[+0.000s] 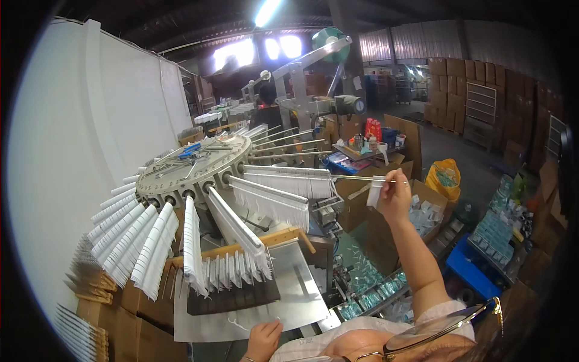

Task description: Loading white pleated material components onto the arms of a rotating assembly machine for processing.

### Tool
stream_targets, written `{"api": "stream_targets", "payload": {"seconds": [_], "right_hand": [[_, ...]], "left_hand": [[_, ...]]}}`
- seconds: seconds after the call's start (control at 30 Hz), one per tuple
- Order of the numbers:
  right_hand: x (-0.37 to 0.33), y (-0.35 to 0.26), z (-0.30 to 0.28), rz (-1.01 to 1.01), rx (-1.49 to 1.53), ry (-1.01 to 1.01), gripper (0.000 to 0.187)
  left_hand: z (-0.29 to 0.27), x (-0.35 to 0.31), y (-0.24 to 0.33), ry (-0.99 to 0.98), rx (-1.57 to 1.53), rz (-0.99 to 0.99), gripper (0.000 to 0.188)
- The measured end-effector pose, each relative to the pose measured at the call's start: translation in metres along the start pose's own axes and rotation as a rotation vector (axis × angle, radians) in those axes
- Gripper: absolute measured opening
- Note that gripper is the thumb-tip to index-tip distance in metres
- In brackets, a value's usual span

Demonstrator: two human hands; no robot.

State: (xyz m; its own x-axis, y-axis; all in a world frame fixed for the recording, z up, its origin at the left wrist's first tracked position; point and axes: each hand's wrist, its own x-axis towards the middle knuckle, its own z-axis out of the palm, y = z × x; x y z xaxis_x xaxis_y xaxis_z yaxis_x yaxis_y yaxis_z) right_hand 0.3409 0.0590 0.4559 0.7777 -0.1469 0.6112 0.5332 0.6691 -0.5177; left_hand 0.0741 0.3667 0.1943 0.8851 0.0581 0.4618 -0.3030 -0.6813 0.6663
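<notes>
My right hand is raised at the right, its fingers pinched at the outer end of a thin metal rod. A small white folded piece, like cloth or paper, hangs there against the fingers. The rod belongs to a round metal turntable whose spokes carry rows of white pieces. Low in the middle, my left hand is closed at the near edge of a metal plate. What its fingers hold, if anything, is hidden. White strands lie on the plate beside it.
A wooden bar crosses above the plate. Cardboard boxes, a yellow sack and a blue bin stand at the right. A strip of green-and-clear packets runs below my right arm. Another person is behind the turntable.
</notes>
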Motion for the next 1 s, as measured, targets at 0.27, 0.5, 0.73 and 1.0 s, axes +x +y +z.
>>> {"api": "stream_targets", "payload": {"seconds": [0.27, 0.5, 0.73, 1.0], "right_hand": [[-0.021, -0.076, -0.086, -0.097, 0.106, 0.297, 0.032], [-0.085, -0.035, -0.094, 0.084, 0.170, 0.286, 0.034], [-0.113, -0.014, -0.086, 0.204, 0.254, 0.264, 0.034], [-0.121, -0.003, -0.089, 0.231, 0.321, 0.372, 0.035]], "left_hand": [[-0.024, -0.001, 0.023, -0.261, 0.424, 0.206, 0.034], [-0.018, 0.102, 0.132, 0.177, -0.246, -0.002, 0.015], [-0.013, 0.147, 0.158, 0.215, -0.850, -0.055, 0.031], [0.000, 0.151, 0.154, 0.249, -0.834, -0.184, 0.030]]}}
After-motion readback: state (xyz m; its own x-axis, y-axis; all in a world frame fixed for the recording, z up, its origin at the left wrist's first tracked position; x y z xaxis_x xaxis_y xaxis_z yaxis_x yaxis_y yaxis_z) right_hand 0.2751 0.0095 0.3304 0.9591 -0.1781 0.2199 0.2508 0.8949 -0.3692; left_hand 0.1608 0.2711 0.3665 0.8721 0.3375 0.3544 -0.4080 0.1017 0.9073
